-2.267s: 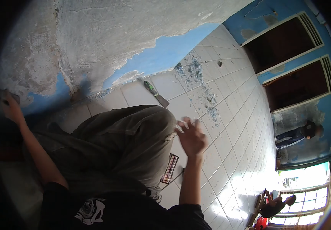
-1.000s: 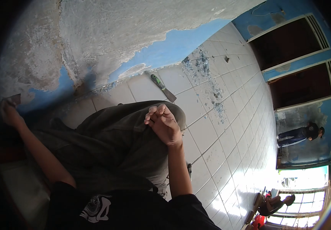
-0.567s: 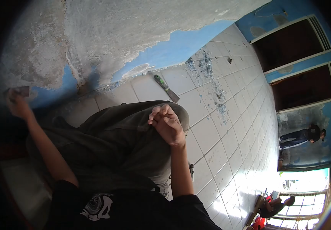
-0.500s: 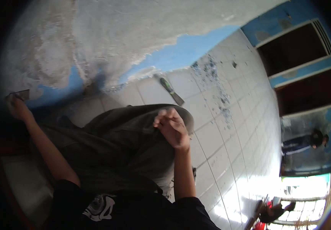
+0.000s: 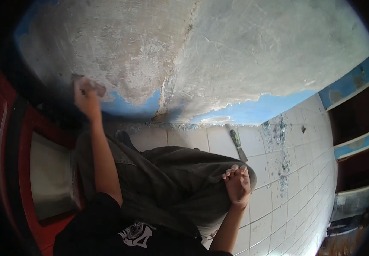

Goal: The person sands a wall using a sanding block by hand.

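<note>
My left hand (image 5: 87,100) is closed on a flat, roughly rectangular scraper (image 5: 100,90), blurred by motion and partly hidden by my fingers. It is against the bare grey-brown part of the wall (image 5: 129,64), just above the blue paint strip (image 5: 137,102). My right hand (image 5: 238,187) rests palm up by my bent knee, its fingers loosely curled and apart with nothing in them. Beyond that knee a putty knife (image 5: 237,143) with a green and black handle lies on the tiled floor, its blade pointing toward me.
Paint flakes (image 5: 281,155) are scattered over the floor tiles (image 5: 259,213) and along the wall's foot. At my left stands a red-framed piece (image 5: 25,149) with a pale panel. Dark doorways (image 5: 357,117) line the far right side, where another person (image 5: 348,224) stands.
My view has turned left, showing more of the wall and the red frame. My left hand has moved the scraper along the wall. My right hand has lowered onto my knee.
</note>
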`<state>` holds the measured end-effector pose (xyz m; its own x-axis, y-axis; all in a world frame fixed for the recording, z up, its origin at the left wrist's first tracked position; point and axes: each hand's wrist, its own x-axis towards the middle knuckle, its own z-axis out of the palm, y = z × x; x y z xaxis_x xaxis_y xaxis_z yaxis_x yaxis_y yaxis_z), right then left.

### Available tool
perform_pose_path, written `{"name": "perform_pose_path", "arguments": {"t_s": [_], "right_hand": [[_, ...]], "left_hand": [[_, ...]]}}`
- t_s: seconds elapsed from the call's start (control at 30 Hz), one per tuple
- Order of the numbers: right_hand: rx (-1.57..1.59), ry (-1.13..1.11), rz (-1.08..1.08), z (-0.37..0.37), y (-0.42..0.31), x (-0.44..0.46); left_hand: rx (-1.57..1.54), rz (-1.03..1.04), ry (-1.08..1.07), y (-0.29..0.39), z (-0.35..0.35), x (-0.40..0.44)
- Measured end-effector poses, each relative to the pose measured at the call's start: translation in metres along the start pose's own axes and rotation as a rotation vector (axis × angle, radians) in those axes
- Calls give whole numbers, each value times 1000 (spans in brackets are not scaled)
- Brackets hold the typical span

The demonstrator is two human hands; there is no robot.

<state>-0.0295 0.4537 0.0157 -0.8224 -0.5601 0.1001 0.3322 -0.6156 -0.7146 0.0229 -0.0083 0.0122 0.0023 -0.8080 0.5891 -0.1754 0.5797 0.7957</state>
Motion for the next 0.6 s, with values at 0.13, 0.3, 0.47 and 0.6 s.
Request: {"name": "perform_pose_path", "arguments": {"t_s": [0.13, 0.3, 0.47, 0.6], "right_hand": [[-46, -7, 19, 5, 0, 8], [-69, 14, 14, 0, 0, 2], [-84, 25, -31, 1, 3, 0], [-93, 10, -68, 0, 4, 0]], "left_hand": [[17, 20, 66, 2, 9, -1], [-44, 366, -256, 47, 43, -58], [45, 317, -289, 46, 43, -67], [66, 88, -57, 26, 17, -19]]}}
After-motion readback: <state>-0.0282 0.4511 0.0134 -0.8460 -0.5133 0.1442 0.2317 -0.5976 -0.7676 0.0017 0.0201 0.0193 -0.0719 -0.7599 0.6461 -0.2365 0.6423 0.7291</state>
